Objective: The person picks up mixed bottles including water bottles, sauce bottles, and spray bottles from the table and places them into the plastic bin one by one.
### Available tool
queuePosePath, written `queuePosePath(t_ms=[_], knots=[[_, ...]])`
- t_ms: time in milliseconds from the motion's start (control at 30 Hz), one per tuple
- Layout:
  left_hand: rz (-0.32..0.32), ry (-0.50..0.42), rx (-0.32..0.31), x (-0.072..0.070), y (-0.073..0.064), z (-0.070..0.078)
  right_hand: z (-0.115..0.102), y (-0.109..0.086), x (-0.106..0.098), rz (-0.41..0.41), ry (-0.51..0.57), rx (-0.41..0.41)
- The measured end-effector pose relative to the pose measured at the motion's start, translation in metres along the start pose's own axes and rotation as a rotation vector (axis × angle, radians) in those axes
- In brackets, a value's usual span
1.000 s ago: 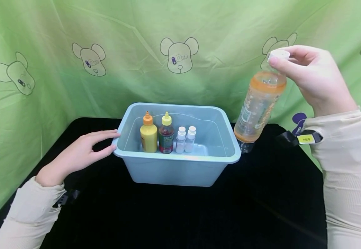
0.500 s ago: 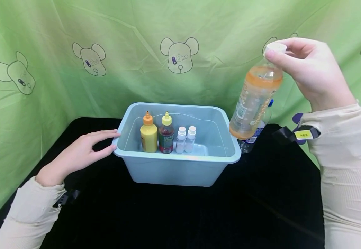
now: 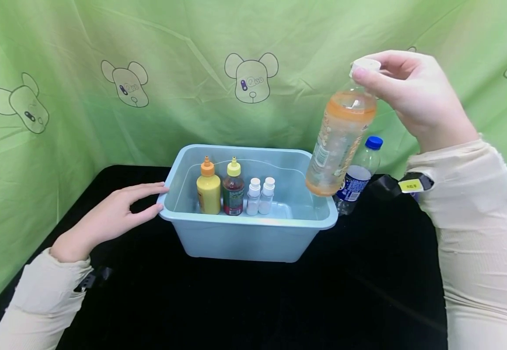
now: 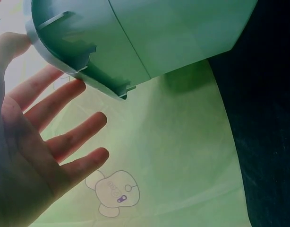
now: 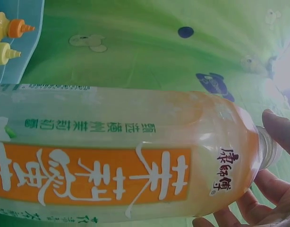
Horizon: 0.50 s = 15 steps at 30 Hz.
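My right hand [image 3: 419, 97] pinches a clear drink bottle [image 3: 340, 141] with an orange label by its white cap. The bottle hangs tilted, its base overlapping the right rim of a light blue plastic tub [image 3: 253, 243] in the head view. In the right wrist view the label [image 5: 93, 172] shows large white characters. My left hand [image 3: 113, 214] touches the tub's left rim with straight, spread fingers; the left wrist view shows the fingertips [image 4: 79, 85] at the rim's underside. Inside the tub stand a yellow squeeze bottle [image 3: 209, 194], a dark red one [image 3: 234, 194] with a yellow cap, and two small white-capped bottles [image 3: 267, 197].
Right of the tub, partly behind the held bottle, stands a clear bottle [image 3: 360, 172] with a blue cap and blue label. A black cloth [image 3: 236, 306] covers the table. Green curtain [image 3: 170, 73] printed with mouse heads hangs behind and at the sides.
My right hand has carried the drink bottle left and slightly up, from beside the tub to its right rim. The blue-capped bottle has come into view behind it. My left hand stays put.
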<state>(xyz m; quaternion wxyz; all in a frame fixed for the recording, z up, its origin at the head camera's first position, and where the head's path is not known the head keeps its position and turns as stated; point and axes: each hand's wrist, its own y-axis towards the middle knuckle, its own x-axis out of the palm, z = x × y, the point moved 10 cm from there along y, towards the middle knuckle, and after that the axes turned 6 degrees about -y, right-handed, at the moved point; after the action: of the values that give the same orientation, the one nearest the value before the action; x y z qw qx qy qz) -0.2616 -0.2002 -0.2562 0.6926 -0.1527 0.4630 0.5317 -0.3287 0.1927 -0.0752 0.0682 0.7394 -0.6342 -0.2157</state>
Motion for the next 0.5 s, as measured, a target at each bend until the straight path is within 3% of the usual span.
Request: queuePosePath(t_ms=[500], knots=[[-0.001,0.003,-0.012,0.001,0.001,-0.001,0.003,0.007,0.022,-0.022,-0.087,0.031]])
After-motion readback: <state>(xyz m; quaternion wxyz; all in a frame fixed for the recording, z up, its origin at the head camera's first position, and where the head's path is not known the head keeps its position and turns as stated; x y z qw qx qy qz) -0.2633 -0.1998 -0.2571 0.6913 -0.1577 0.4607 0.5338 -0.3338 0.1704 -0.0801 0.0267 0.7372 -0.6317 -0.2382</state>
